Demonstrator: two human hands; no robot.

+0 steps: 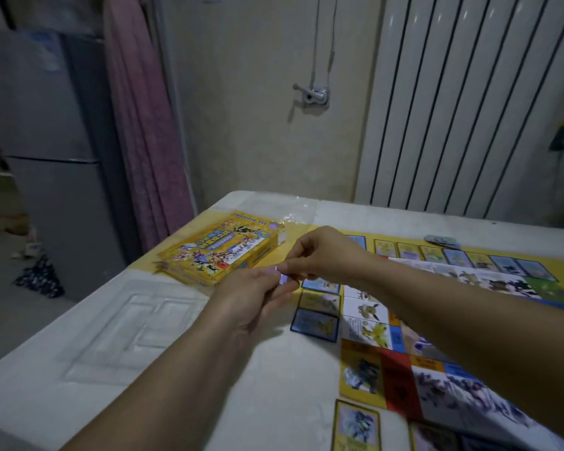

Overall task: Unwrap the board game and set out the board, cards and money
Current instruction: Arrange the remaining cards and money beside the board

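Observation:
The yellow game board [401,382] lies unfolded on the right of the white table [274,402]. Cards [316,323] lie in a column along its left edge, more cards [453,253] in a row along its far edge, and one card [355,424] at the near edge. My left hand [254,297] and my right hand [323,255] meet above the table's middle and together pinch a small purple-white piece [282,277]; what it is I cannot tell. The yellow game box [222,252] lies behind my hands.
A clear plastic insert tray [137,323] lies on the table's left part. Crumpled clear wrap [293,213] sits past the box. A small stack of paper [442,240] lies at the far edge of the board. A white radiator [469,102] stands behind the table.

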